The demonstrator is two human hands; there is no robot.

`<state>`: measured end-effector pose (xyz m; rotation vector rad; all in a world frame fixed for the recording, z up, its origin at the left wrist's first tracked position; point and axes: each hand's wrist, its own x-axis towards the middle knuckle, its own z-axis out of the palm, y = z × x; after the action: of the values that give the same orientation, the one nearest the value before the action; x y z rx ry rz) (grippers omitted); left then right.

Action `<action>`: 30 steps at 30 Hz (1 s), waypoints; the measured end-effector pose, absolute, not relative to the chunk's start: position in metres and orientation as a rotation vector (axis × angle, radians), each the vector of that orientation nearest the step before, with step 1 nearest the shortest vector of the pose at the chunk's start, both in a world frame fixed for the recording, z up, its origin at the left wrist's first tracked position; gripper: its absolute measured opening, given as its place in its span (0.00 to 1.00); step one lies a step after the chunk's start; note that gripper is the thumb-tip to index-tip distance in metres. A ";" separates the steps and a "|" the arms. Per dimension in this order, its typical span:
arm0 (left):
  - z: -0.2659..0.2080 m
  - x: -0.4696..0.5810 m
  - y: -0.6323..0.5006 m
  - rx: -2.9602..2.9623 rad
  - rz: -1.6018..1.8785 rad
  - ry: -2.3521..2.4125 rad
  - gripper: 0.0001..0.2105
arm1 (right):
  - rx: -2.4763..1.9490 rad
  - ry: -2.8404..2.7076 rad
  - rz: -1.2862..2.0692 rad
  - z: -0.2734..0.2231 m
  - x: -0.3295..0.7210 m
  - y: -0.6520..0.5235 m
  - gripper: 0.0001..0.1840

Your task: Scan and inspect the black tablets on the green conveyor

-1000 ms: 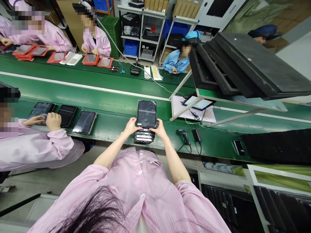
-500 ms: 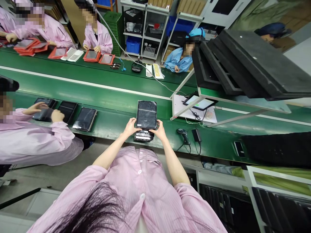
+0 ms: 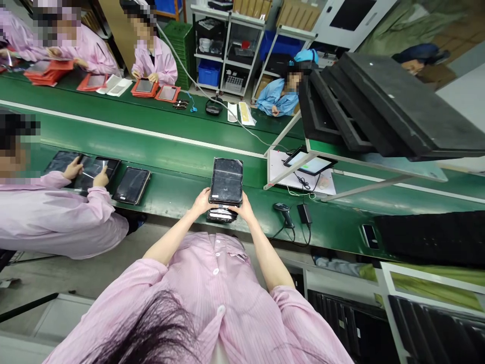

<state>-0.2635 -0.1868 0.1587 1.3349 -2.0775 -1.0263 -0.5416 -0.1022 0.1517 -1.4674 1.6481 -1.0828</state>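
A stack of black tablets (image 3: 226, 182) stands on the near green bench strip (image 3: 174, 194), right in front of me. My left hand (image 3: 201, 201) grips the stack's left near corner. My right hand (image 3: 242, 206) grips its right near corner, fingers on the lower tablets. The top tablet's dark screen faces up and glints.
A barcode scanner (image 3: 283, 212) and a black adapter (image 3: 304, 213) lie to the right of the stack. A lit tablet (image 3: 308, 163) sits on white paper under a metal frame holding black foam trays (image 3: 375, 108). At left a co-worker's hands touch dark tablets (image 3: 131, 185). Other workers sit across the green conveyor (image 3: 113, 119).
My hands have slid slightly nearer along the stack, and the right one now sits lower under the top tablet. The co-worker at left has shifted both hands onto another tablet.
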 end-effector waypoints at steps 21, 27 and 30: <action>0.140 -0.265 -0.165 1.367 -1.180 -1.923 0.44 | -1.352 1.680 -1.113 0.117 -0.533 -0.082 0.67; 0.137 -0.260 -0.158 1.290 -1.170 -1.951 0.53 | -1.352 1.663 -1.118 0.110 -0.532 -0.077 0.68; 0.132 -0.259 -0.153 1.268 -1.166 -1.934 0.51 | -1.342 1.657 -1.136 0.106 -0.532 -0.070 0.68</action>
<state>-0.2589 -0.1526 0.1319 1.2684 -1.9343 -1.1656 -0.5318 -0.0703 0.1062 -1.3424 1.6565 -1.1355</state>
